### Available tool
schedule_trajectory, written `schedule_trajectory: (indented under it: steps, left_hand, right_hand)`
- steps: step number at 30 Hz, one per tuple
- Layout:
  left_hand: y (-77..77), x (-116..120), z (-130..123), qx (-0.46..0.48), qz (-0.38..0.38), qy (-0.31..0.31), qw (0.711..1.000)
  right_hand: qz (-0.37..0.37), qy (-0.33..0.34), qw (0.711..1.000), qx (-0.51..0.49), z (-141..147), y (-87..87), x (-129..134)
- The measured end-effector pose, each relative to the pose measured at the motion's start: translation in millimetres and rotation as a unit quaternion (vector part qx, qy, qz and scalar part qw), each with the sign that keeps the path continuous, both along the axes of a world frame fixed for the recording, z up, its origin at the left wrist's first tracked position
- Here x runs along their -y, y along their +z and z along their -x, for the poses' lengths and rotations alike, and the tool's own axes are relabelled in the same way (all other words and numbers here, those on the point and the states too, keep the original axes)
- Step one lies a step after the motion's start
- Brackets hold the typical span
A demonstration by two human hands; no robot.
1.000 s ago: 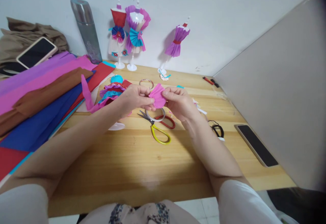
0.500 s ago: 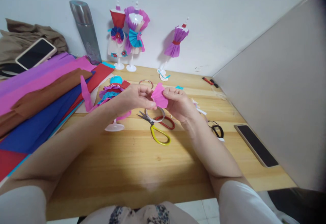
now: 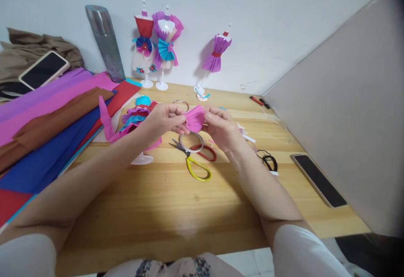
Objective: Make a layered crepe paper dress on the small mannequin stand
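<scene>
A small fan of pink crepe paper (image 3: 195, 119) is held up over the table between my two hands. My left hand (image 3: 172, 119) pinches its gathered end. At the wide, spread edge, the fingers of my right hand (image 3: 219, 123) are closed on the paper. Below the hands lie scissors (image 3: 189, 158) with one yellow and one red handle, blades parted, and a roll of tape (image 3: 192, 149) rests over them. Beside my left forearm stands a small dress form (image 3: 139, 115) in ruffled pink, blue and red paper, partly hidden by the arm.
Sheets of coloured crepe paper (image 3: 63, 142) cover the left side. A bottle (image 3: 107, 46) and dressed mini forms (image 3: 144, 46) stand along the wall. A phone (image 3: 318, 180) and a black cord (image 3: 269, 161) lie at right; another phone (image 3: 44, 70) sits at far left.
The pink paper has turned slightly and its wide edge looks more evenly spread. My right hand's fingers have shifted along that edge, and my left hand has moved a little left.
</scene>
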State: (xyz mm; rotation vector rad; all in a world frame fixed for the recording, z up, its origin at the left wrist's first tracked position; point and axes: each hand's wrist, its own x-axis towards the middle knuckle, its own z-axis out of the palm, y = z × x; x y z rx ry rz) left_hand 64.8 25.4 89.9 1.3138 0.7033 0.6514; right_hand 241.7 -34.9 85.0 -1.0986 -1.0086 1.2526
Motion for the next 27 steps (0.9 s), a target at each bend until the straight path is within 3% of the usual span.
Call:
schedule_trajectory:
  steps: [10, 13, 16, 21, 27]
  left_hand:
    - [2.2, 1.6, -3.2, -0.041, -0.004, 0.006, 0.999]
    - [4.4, 3.4, -3.6, -0.052, -0.013, 0.002, 0.999]
    - [5.8, 5.5, -3.8, -0.073, -0.044, -0.001, 0.996]
    - [4.3, 6.7, -3.8, -0.079, -0.116, -0.001, 0.99]
    - [1.4, 6.4, -2.2, -0.09, -0.144, -0.001, 0.985]
  right_hand:
    - [-0.028, -0.013, 0.999, -0.03, -4.2, -3.4, -2.3]
    - [-0.095, -0.04, 0.994, 0.031, -5.0, -2.7, 0.9]
    - [-0.149, -0.024, 0.98, 0.128, -4.0, -1.8, 4.4]
    - [-0.1, -0.037, 0.979, 0.172, -0.4, -1.6, 3.4]
    - [-0.045, -0.028, 0.996, 0.069, -2.1, -0.2, -0.5]
